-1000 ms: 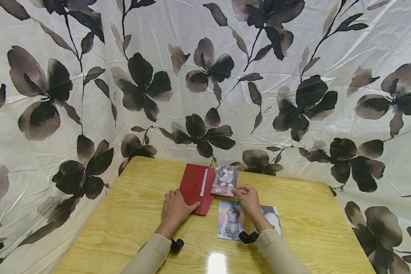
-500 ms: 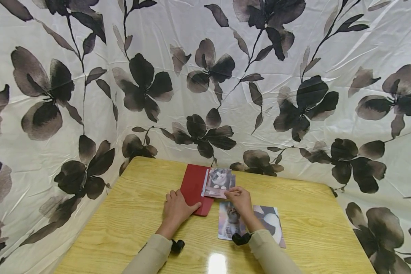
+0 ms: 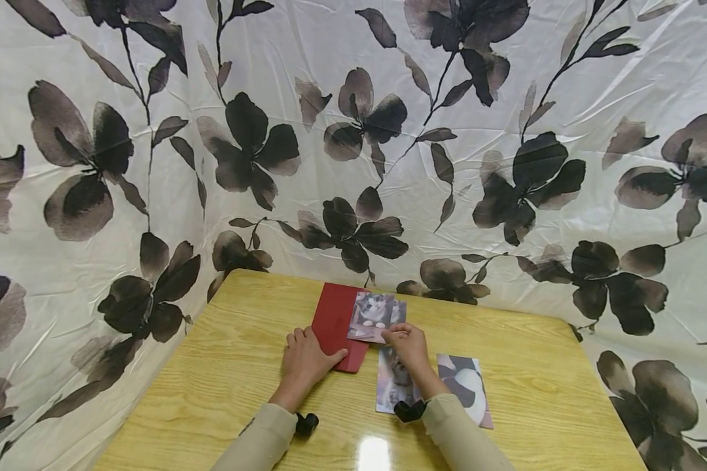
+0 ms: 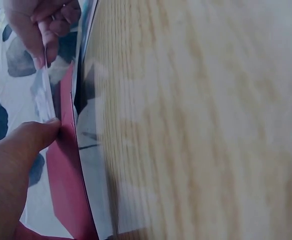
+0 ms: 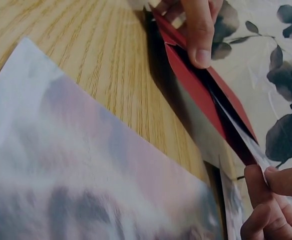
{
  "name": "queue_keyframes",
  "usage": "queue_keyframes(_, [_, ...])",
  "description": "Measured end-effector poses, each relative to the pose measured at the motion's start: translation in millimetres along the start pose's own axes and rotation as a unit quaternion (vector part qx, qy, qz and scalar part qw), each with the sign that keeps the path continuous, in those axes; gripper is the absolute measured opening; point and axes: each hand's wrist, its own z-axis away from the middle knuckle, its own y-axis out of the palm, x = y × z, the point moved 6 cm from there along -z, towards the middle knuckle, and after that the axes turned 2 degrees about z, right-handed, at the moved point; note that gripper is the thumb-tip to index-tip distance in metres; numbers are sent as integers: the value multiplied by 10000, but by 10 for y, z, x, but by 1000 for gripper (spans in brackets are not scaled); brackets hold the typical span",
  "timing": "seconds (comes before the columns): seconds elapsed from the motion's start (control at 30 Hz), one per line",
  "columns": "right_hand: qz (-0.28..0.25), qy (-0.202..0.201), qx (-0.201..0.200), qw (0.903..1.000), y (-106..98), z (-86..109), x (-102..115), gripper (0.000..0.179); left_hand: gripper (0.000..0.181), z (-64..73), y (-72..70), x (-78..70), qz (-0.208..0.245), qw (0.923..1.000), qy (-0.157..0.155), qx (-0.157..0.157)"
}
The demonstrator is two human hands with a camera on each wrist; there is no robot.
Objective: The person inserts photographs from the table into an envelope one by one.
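In the head view, my left hand [image 3: 306, 360] grips the left side and near corner of a red paper envelope [image 3: 331, 314], with its thumb over the top. My right hand [image 3: 409, 347] pinches a cat picture card [image 3: 370, 316] by its near right corner. The card overlaps the envelope's right part. Seen from the right wrist, the envelope [image 5: 206, 100] gapes along one edge, and the card's edge [image 5: 262, 156] stands at that opening between finger and thumb. Up close in the left wrist view, my left thumb [image 4: 28, 140] presses on the envelope beside the card.
Another cat card [image 3: 398, 313] lies partly under the held one. A kitten card [image 3: 389, 392] lies below my right hand, partly hidden by it. A grey and white picture card [image 3: 465, 389] lies to the right. Floral cloth [image 3: 353, 163] hangs behind the wooden table [image 3: 212, 366].
My right hand has moved left with the cat card, from beside the red envelope to over its right part. A similar cat card underneath has come into view. My left hand has stayed in place.
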Motion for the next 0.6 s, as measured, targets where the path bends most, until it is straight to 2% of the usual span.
queue_keyframes(0.6, [-178, -303, 87, 9993, 162, -6, 93, 19, 106, 23, -31, -10, 50, 9999, 97, -128])
